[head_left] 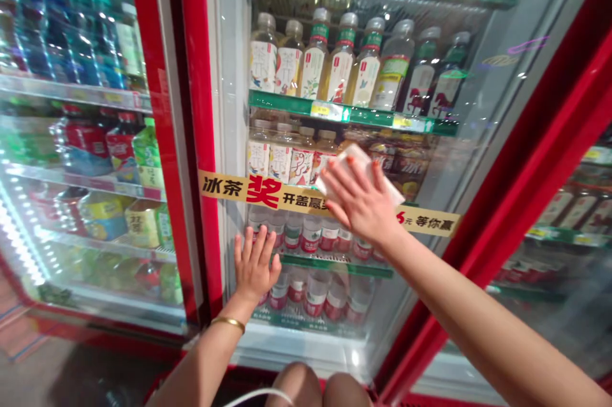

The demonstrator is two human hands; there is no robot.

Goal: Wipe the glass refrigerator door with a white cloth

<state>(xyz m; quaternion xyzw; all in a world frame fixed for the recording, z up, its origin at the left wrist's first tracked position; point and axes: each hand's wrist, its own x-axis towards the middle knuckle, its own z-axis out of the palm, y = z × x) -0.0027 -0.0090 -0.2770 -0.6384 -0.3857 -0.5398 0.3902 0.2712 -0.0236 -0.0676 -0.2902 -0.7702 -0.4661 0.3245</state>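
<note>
My right hand [358, 203] presses a folded white cloth [356, 171] flat against the glass door [229, 107] of a drinks cooler, with the fingers spread over it. Lower down, my left hand [255, 263] rests open on the same glass and holds nothing. A gold bangle [228, 323] circles that wrist. A yellow promotional strip with red and black Chinese text [258, 191] runs across the door, just above my left hand and partly under my right. Behind the glass stand rows of bottled tea [325, 66].
Red door frames [203, 107] divide the cooler, and further glass doors with stocked, lit shelves [81, 139] lie to both sides. Green shelf edges [344, 112] carry price tags. My knees [299, 388] and a white cord [258, 397] show at the bottom edge.
</note>
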